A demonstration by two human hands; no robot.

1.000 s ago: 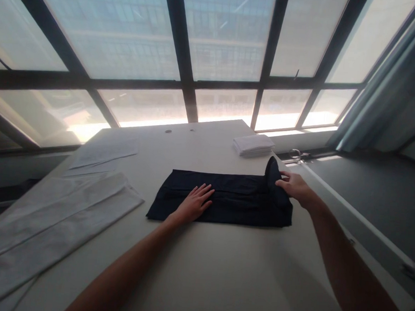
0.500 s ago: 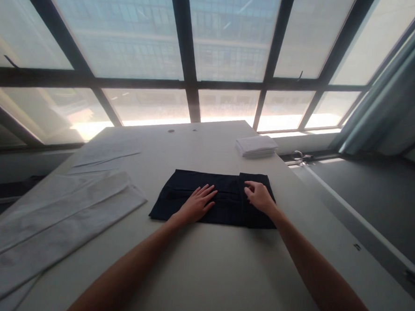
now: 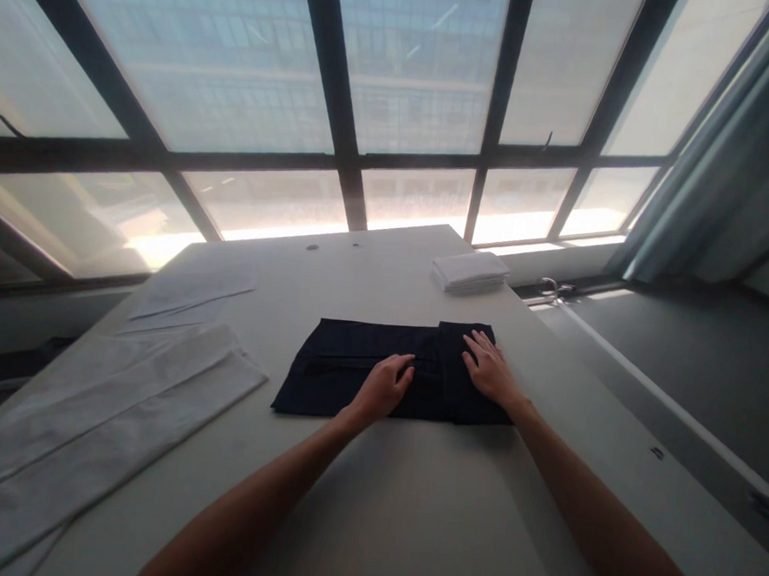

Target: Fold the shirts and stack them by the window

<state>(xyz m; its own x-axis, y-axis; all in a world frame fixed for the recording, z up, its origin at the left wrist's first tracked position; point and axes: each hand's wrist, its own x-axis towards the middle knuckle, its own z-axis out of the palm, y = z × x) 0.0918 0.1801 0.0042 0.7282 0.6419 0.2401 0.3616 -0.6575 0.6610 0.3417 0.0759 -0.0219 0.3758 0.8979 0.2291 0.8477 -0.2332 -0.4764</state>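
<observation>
A dark navy folded garment lies flat in the middle of the pale table. Its right end is folded over onto itself. My right hand rests flat and open on that folded-over flap, fingers spread. My left hand sits on the cloth's middle near the front edge, fingers curled down against the fabric; whether it pinches the cloth I cannot tell.
A small stack of folded white cloth lies at the table's far right. Long white fabric pieces spread over the left side. Large windows stand behind the table, with a grey curtain at right.
My right hand carried the garment's raised right end leftward, laid it over, and now presses flat on it. My left hand slid slightly right and curled its fingers.
</observation>
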